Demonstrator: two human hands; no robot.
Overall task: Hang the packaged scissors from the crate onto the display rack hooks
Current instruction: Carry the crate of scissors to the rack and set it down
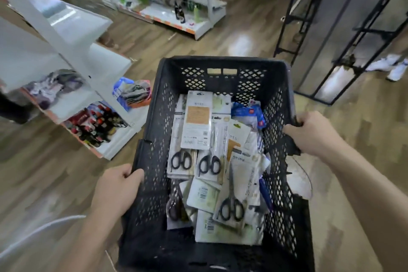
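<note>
Gripping the crate (220, 61) by both side rims, with left hand (117, 190) curled over the left edge and right hand (312, 134) wrapped round the right edge. Carrying stage, by the look of it; nothing hung yet. Packaged scissors (208, 161) lying piled inside the crate, black handles showing. Next, probably: set down by a rack with hooks, perhaps the black frame (365, 30) at right, then free one hand for a pack. Card print too blurred to read; only a barcode (203, 192) made out.

- Black crate (159, 139), frame centre, holds packaged scissors (208, 161).
- Left hand (117, 190) grips left rim; right hand (313, 134) grips right rim.
- Shelves (72, 35), upper left.
</note>
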